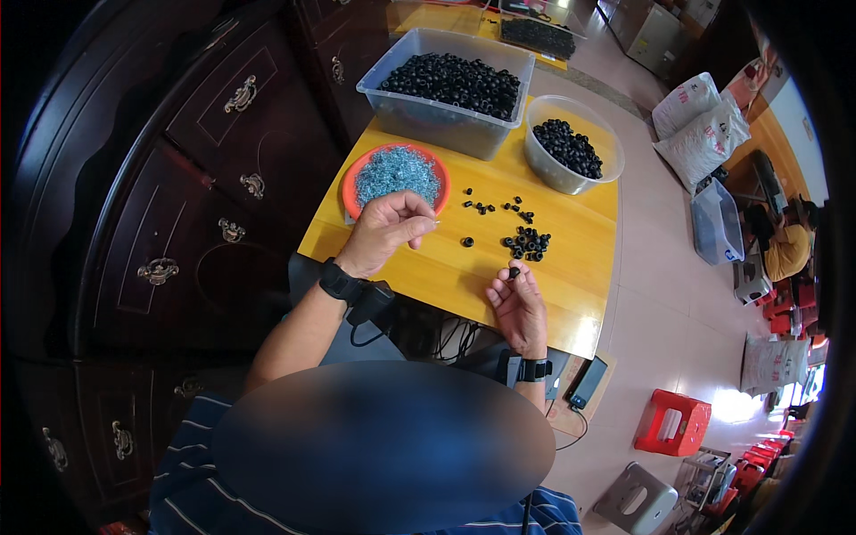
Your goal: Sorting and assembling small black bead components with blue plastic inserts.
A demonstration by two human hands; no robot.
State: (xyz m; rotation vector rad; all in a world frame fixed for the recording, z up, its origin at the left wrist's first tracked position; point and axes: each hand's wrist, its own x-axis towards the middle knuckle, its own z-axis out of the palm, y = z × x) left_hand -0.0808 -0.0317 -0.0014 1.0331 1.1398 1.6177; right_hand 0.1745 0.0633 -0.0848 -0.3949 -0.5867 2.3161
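My left hand (pixel 385 234) is over the near edge of an orange-red bowl (pixel 351 201), thumb and forefinger pinched together. A tiny pale sliver shows at their tips, too small to make out surely. The bowl is heaped with small silvery-blue metal pieces (pixel 398 176) that look like screws. Closer to the table's front edge, my right hand (pixel 520 314) is palm up and grips a small black plastic part (pixel 514 273) between its fingertips. Just beyond it, several loose black parts (pixel 528 242) lie in a cluster, some with round holes showing.
At the back of the yellow table (pixel 437 278) stand a large clear bin (pixel 437 134) and a round clear tub (pixel 580 185), both holding black parts. Dark drawers (pixel 223 178) flank the left side. A phone (pixel 588 383) and a red stool (pixel 672 423) are at the right.
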